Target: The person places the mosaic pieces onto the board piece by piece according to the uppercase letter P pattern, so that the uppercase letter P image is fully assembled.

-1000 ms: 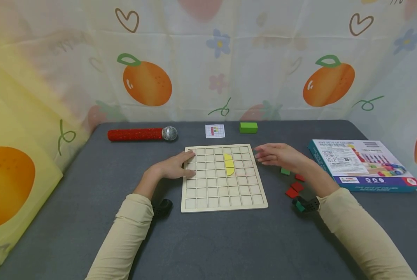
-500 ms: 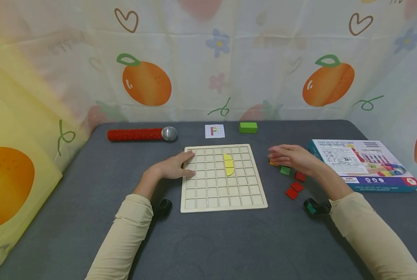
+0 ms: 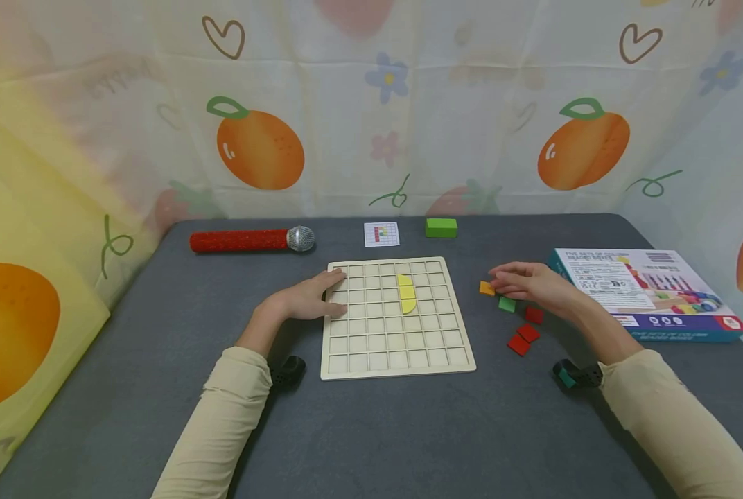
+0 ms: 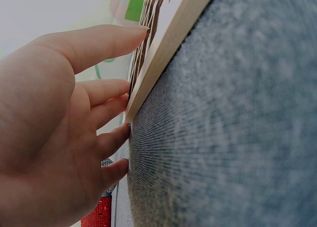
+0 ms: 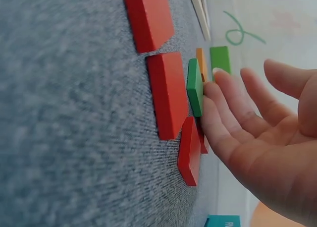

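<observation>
My left hand point(image 3: 304, 296) rests at the left edge of a pale wooden grid board point(image 3: 378, 344), fingers and thumb extended over its rim. In the left wrist view the thumb point(image 4: 106, 44) reaches over the board's edge. Yellow pieces point(image 3: 407, 294), some with rounded ends, form a short column in the grid. Right of the board, my right hand point(image 3: 536, 285) is beside the loose tiles, fingers loosely bent and nothing held. Its fingertips are close to an orange tile point(image 3: 486, 288) and a green tile point(image 3: 507, 303). Several red tiles point(image 5: 171, 95) lie nearer to me.
Behind the board lie a red microphone point(image 3: 240, 240), a small card with a coloured grid pattern point(image 3: 381, 234) and a bright green block point(image 3: 441, 228). A flat printed game box point(image 3: 649, 291) lies to the right, behind my right forearm. A patterned cloth hangs behind the table.
My right hand has moved right, from the board's right edge to the loose tiles, and the orange tile has come into view. My left hand stays on the board.
</observation>
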Demonstrator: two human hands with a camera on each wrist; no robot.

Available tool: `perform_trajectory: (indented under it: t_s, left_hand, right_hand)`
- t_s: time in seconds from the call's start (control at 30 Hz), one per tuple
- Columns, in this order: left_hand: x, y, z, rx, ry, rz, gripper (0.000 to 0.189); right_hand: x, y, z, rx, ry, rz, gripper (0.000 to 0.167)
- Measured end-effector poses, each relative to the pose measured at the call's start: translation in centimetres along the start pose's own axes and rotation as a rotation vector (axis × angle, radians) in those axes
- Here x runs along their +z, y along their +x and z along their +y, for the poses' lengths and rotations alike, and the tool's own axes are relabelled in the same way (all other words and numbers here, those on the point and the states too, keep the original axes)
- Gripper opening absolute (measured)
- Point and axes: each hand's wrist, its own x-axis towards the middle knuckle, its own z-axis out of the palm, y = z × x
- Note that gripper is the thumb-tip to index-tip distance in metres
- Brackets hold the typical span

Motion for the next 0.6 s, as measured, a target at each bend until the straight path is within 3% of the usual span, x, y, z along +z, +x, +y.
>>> perform_trajectory:
  t_s: [0.43,0.6]
  left_hand:
    - [0.1,0.1,-0.1,-0.006,-0.008,0.005,0.077]
    - [0.2,0.3,-0.3,-0.006,-0.01,0.003,0.077]
  right_hand:
    - [0.3,-1.1,0.4,0.015,-0.123,0.056,0.051]
    - [0.3,-1.6,0.5,-0.027,-0.25,0.087,0.046]
